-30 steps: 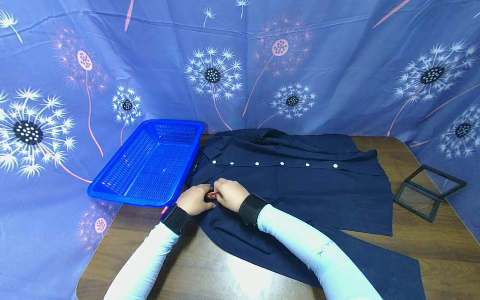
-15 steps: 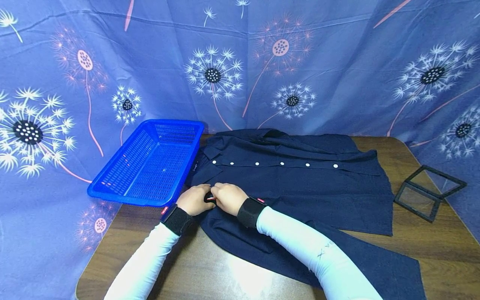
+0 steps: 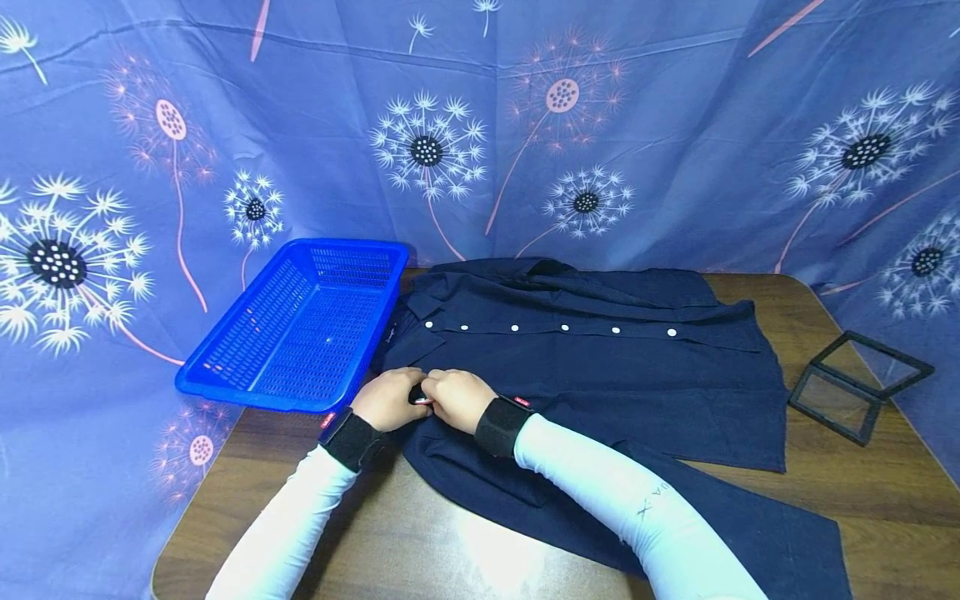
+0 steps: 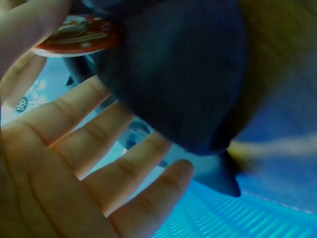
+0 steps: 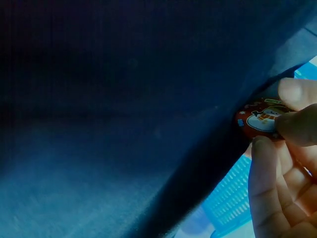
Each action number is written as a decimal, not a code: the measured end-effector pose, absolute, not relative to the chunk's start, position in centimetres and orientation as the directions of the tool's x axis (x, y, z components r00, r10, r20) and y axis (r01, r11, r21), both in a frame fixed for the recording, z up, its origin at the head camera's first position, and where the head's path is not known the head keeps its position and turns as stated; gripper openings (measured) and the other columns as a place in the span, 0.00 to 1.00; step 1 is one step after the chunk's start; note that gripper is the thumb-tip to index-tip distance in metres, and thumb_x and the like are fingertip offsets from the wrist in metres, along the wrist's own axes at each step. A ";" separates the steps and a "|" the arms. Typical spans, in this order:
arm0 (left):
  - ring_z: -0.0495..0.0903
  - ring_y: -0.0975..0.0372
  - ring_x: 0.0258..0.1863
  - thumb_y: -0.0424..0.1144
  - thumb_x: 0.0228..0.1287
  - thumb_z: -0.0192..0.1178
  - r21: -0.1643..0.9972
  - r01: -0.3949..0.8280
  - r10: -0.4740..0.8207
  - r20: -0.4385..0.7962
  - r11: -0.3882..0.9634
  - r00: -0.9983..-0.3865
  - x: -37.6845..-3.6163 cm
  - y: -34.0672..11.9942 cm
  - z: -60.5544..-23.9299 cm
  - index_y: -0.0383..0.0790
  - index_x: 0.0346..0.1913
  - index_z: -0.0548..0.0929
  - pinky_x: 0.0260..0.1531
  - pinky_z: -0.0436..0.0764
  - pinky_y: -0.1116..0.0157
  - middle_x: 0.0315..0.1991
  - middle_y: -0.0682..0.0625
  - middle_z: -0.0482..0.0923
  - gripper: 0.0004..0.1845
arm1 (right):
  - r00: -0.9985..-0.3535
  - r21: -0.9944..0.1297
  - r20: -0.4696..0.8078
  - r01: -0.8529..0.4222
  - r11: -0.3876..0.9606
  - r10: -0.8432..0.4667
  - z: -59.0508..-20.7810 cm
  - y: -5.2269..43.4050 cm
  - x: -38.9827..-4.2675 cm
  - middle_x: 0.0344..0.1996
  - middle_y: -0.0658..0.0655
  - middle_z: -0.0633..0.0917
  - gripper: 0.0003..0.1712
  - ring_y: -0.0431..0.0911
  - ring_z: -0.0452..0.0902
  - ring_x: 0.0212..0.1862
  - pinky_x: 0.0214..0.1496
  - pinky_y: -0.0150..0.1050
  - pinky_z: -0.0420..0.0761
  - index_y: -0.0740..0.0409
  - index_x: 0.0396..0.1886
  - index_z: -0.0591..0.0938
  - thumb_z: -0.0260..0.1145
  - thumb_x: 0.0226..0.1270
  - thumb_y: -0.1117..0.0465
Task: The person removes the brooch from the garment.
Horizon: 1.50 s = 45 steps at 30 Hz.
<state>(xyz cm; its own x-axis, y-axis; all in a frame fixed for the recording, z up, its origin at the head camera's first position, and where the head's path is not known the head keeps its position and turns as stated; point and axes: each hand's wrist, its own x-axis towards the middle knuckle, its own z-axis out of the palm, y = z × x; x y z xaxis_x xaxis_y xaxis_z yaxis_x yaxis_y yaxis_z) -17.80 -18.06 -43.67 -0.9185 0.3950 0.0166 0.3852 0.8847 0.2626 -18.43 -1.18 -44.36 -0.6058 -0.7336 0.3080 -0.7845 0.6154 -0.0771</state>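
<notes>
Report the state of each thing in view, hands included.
right hand: pinches the red badge
left hand: fingers extended at the dark shirt
red badge: at the cloth's edge; fastened or not, can't tell
dark shirt: spread out, creased in places
blue basket: upright, open-topped
black frame: opened out, two panels
flowered backdrop: hanging, wrinkled

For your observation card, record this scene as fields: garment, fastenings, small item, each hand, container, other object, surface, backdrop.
Garment: dark shirt, spread out
Fastenings: six white buttons visible
Small item: red badge with snowman picture, at the shirt's edge
Right hand: pinching the badge
Left hand: touching the shirt; whether it grips is unclear
Container: blue basket, beside the shirt
Other object: black-framed panels, right of the shirt
Surface: wood-patterned table
Backdrop: dandelion-print blue cloth
</notes>
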 end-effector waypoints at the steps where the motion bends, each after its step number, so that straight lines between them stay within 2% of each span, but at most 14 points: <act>1: 0.84 0.54 0.47 0.46 0.50 0.73 0.264 0.390 0.400 0.018 0.882 -0.916 -17.7 -18.0 -43.5 0.42 0.49 0.84 0.50 0.80 0.55 0.46 0.48 0.85 0.22 | -0.607 -0.077 0.306 -0.783 0.617 -0.733 -44.3 -1.2 -18.4 0.28 0.50 0.81 0.07 0.45 0.81 0.31 0.34 0.39 0.78 0.53 0.26 0.79 0.71 0.55 0.63; 4: 0.84 0.54 0.47 0.47 0.52 0.72 0.277 0.398 0.410 0.016 0.874 -0.912 -17.5 -18.0 -43.1 0.42 0.48 0.84 0.49 0.80 0.54 0.45 0.48 0.85 0.22 | -0.614 -0.075 0.294 -0.778 0.623 -0.732 -44.2 -1.2 -18.4 0.28 0.50 0.82 0.06 0.45 0.81 0.31 0.34 0.39 0.79 0.53 0.27 0.80 0.70 0.56 0.63; 11: 0.84 0.53 0.51 0.50 0.57 0.68 0.309 0.375 0.394 0.002 0.874 -0.919 -16.8 -18.2 -42.0 0.39 0.53 0.83 0.53 0.80 0.53 0.49 0.45 0.85 0.24 | -0.609 -0.071 0.283 -0.783 0.617 -0.741 -44.3 -1.1 -18.3 0.28 0.49 0.81 0.06 0.45 0.81 0.31 0.34 0.39 0.79 0.51 0.26 0.81 0.71 0.55 0.62; 19: 0.85 0.52 0.49 0.47 0.63 0.65 0.338 0.384 0.413 -0.018 0.860 -0.910 -16.4 -18.5 -41.9 0.37 0.49 0.85 0.52 0.80 0.53 0.46 0.43 0.87 0.18 | -0.624 -0.084 0.234 -0.777 0.624 -0.745 -44.4 -1.1 -18.3 0.30 0.49 0.82 0.02 0.45 0.82 0.32 0.37 0.40 0.81 0.52 0.30 0.84 0.70 0.57 0.63; 29: 0.84 0.52 0.50 0.46 0.62 0.66 0.335 0.393 0.424 -0.023 0.856 -0.905 -16.6 -18.5 -42.6 0.37 0.49 0.86 0.53 0.79 0.54 0.46 0.44 0.86 0.18 | -0.621 -0.051 0.234 -0.777 0.628 -0.749 -44.6 -1.1 -18.2 0.29 0.49 0.82 0.03 0.45 0.82 0.31 0.36 0.39 0.81 0.51 0.28 0.84 0.71 0.57 0.61; 39: 0.84 0.55 0.49 0.46 0.62 0.66 0.301 0.446 0.472 -0.015 0.843 -0.881 -16.8 -18.6 -43.1 0.40 0.48 0.86 0.51 0.80 0.55 0.45 0.46 0.86 0.16 | -0.621 -0.040 0.221 -0.776 0.629 -0.752 -44.8 -1.2 -18.3 0.29 0.49 0.81 0.05 0.44 0.82 0.31 0.35 0.39 0.81 0.50 0.25 0.83 0.72 0.55 0.61; 45: 0.85 0.55 0.45 0.44 0.61 0.66 0.259 0.484 0.498 0.012 0.836 -0.867 -16.6 -18.5 -43.0 0.41 0.45 0.87 0.46 0.81 0.55 0.42 0.47 0.85 0.13 | -0.627 -0.052 0.209 -0.774 0.631 -0.751 -44.8 -1.2 -18.4 0.29 0.50 0.80 0.04 0.45 0.82 0.31 0.34 0.39 0.81 0.50 0.27 0.83 0.73 0.56 0.60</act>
